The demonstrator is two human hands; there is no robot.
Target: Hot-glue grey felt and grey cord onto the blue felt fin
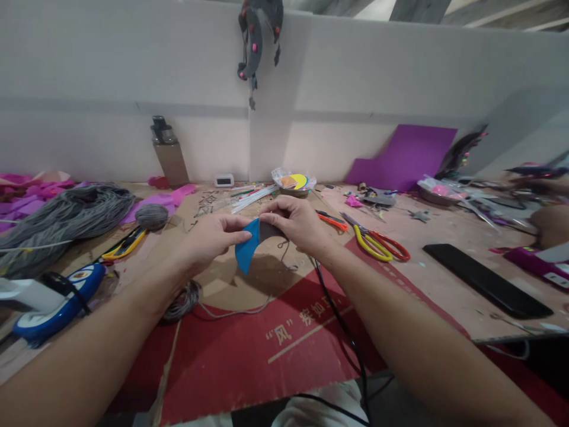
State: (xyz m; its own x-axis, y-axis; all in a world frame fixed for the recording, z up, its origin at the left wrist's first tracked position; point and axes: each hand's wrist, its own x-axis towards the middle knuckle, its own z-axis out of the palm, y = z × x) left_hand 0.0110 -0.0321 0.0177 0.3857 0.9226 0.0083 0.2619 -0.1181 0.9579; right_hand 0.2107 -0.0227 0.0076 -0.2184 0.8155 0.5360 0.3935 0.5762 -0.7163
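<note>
My left hand (212,238) pinches a bright blue felt-like piece (248,249) with a curved edge between thumb and fingers. Against its right side sits a dark grey piece (269,230), pinched at the top by my right hand (294,223); the two pieces meet along a straight edge. A thin grey strand (284,252) dangles beside the grey piece. Below my hands, a small bundle of grey yarn (182,301) lies on the cardboard, with a strand trailing right. Whether the pieces are joined, I cannot tell.
Red-and-brown cardboard (222,367) covers the table front. To the right lie scissors (377,240), an orange cutter (332,220) and a black slab (486,279). Leftward are a yellow cutter (125,244), a blue-and-white device (62,302) and grey yarn (84,216). Another person's arm (551,228) shows far right.
</note>
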